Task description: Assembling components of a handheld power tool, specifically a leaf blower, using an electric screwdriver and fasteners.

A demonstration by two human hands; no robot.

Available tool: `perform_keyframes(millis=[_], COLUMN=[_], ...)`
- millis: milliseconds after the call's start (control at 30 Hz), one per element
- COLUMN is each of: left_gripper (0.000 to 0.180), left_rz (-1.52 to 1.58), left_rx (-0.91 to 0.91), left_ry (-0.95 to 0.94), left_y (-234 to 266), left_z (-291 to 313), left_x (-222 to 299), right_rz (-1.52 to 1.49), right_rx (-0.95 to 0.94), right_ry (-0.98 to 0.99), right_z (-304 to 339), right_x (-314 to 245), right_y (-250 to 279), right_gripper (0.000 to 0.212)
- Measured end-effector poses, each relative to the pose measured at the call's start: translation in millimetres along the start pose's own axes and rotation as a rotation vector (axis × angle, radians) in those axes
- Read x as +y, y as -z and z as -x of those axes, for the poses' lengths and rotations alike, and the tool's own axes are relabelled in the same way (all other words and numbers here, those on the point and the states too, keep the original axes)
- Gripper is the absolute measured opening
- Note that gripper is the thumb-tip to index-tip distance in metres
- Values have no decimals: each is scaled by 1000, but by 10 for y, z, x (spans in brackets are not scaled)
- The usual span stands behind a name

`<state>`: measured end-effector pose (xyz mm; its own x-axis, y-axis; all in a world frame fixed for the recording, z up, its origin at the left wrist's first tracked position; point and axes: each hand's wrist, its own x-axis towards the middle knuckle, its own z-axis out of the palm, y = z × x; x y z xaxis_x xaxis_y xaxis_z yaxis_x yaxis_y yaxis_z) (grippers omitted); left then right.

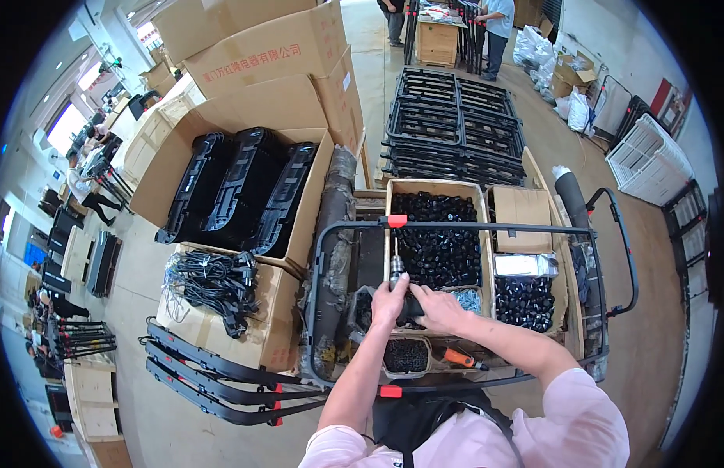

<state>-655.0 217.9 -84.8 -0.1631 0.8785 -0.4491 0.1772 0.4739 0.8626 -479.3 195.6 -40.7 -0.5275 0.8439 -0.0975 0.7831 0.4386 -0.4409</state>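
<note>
One drill (397, 267), within the outline of the black frame (487, 227), bit (395, 246) toward its red clip (396, 221). Left grip (387, 303): wrapped around drill. Right grip (441, 309): hold hidden, I cannot tell. Judged step: fastening; next calls for steady aim.

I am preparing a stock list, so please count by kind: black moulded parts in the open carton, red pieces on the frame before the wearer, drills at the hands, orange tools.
Black moulded parts in the open carton: 3
Red pieces on the frame: 2
Drill at the left hand and right hand: 1
Orange tool: 1
Total: 7
</note>
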Motion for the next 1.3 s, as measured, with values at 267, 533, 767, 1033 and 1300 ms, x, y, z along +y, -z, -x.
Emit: perform_keyframes(millis=[267, 533, 767, 1033, 1300], left_gripper=[67, 67, 66, 63, 65], left_rz=[-212, -239, -253, -303, -351], left_rx=[186, 165, 162, 164, 181], left_ry=[-42, -41, -48, -81, -99], left_y=[321, 336, 369, 350, 327], left_z=[-568, -685, -704, -735, -775], left_x=[-195, -180, -124, 0, 26], right_rz=[37, 32, 6, -46, -40], right_rx=[-13, -24, 1, 14, 20], right_ry=[-48, -101, -90, -86, -105], right_z=[-670, -810, -850, -882, -901], right_x=[-193, -144, -111, -23, -53], right_y=[-323, -339, -349, -326, -244], right_gripper=[69, 63, 67, 78, 91])
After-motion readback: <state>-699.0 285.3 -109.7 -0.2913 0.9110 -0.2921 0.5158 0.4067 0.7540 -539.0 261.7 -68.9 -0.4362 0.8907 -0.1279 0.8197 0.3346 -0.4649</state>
